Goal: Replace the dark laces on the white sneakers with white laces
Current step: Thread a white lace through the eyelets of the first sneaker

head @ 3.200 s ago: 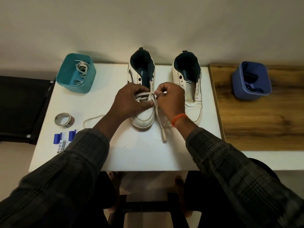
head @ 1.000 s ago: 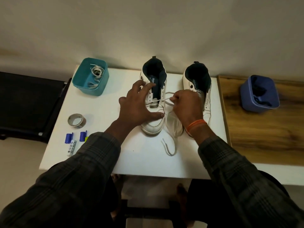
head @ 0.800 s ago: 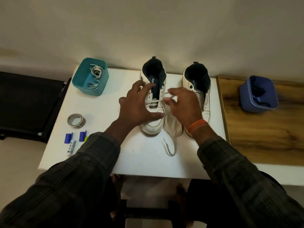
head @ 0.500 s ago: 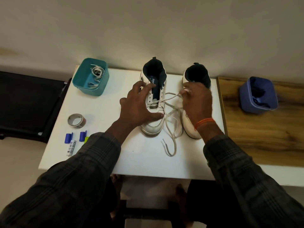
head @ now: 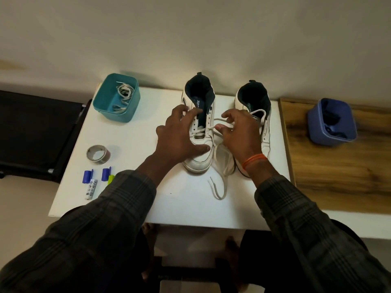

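Two white sneakers with dark linings stand on the white table (head: 131,187). My left hand (head: 179,137) rests spread over the left sneaker (head: 198,162), fingers straight, thumb on the toe. A white lace (head: 219,186) is threaded through that shoe's lowest eyelets. It runs right to my right hand (head: 240,134), whose thumb and curled fingers pinch it just beside the shoe. A loop of lace shows past the fingers, and slack trails between the shoes toward me. The right sneaker (head: 265,134) has no lace and is partly hidden by my right hand.
A teal bin (head: 110,112) with white laces sits at the table's back left. A blue bin (head: 317,132) holding dark laces stands on the wooden top (head: 338,172) at right. A tape roll (head: 97,154), blue caps (head: 87,176) and batteries (head: 91,189) lie at front left.
My right hand pulled the lace out to the right over the right sneaker, then came back left beside the left sneaker. My left hand has stayed on the shoe.
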